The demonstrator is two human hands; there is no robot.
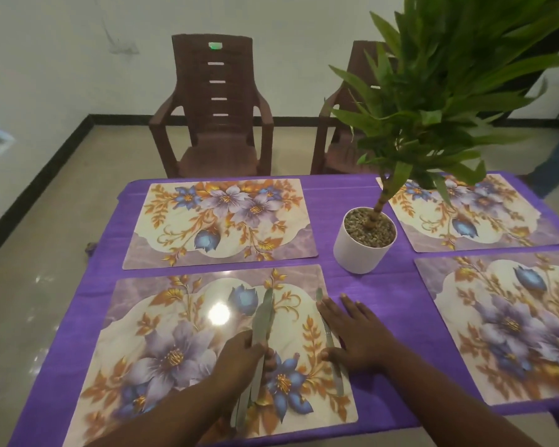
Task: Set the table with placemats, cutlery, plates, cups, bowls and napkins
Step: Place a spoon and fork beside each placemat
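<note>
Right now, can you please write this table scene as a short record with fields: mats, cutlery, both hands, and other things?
mats: four floral mats; the near left mat is the one in use
cutlery: one knife lies on the right edge of the near left mat; a bunch of knives is held above it
left hand: grips the bunch
right hand: flat, fingers straight, resting on the single knife
other: potted plant between the mats; purple cloth; two brown chairs behind
plates, cups, bowls, napkins: none visible
</note>
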